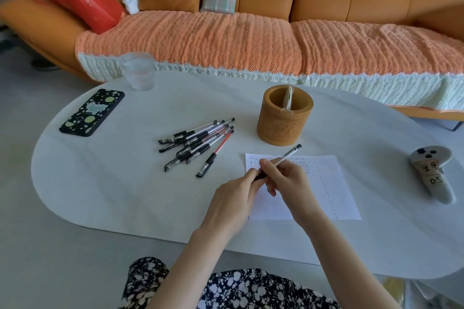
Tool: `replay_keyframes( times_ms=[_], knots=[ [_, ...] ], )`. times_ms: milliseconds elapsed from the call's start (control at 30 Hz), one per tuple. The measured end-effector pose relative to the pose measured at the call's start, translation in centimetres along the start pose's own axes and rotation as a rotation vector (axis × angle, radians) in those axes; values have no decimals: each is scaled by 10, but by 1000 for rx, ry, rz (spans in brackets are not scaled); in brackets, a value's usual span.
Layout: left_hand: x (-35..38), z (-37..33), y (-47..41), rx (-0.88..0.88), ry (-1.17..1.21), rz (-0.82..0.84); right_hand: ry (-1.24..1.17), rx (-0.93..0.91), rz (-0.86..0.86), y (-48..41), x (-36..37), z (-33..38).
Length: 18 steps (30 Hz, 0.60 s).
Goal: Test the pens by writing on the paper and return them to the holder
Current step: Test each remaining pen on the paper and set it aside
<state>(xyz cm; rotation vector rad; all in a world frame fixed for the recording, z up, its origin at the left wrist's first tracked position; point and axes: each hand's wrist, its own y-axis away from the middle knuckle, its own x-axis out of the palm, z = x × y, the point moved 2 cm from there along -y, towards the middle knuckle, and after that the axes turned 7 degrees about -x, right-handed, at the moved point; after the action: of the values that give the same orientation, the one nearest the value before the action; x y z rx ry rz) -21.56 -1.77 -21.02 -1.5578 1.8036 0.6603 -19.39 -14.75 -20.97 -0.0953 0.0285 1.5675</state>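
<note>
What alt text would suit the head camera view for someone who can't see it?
The left hand and right hand hold one pen over a written-on sheet of paper on a white table. Loose pens lie to the left of the paper, and a wooden holder stands behind it.

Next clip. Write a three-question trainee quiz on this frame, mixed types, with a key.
1. True or false: the holder stands left of the loose pens.
2. Which hands grip the pen over the paper?
3. The loose pen nearest the paper has a barrel coloured: A red, B green, C yellow.
Key: 1 false; 2 both, left hand and right hand; 3 A.
</note>
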Motion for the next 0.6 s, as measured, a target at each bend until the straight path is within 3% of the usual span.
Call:
replay_keyframes(
  times_ms=[200,300,467,600],
  knots=[
    [-2,13,-1,-68,203,7,-41,-36,26,2,2,-1],
    [-2,18,-1,-46,163,-2,-56,-31,-1,2,2,-3],
    [-11,30,-2,-116,66,-64,-166,1,-222,0,-15,-4],
    [-15,32,-2,-132,13,-14,-187,29,-242,-6,-20,-7]
  ],
)
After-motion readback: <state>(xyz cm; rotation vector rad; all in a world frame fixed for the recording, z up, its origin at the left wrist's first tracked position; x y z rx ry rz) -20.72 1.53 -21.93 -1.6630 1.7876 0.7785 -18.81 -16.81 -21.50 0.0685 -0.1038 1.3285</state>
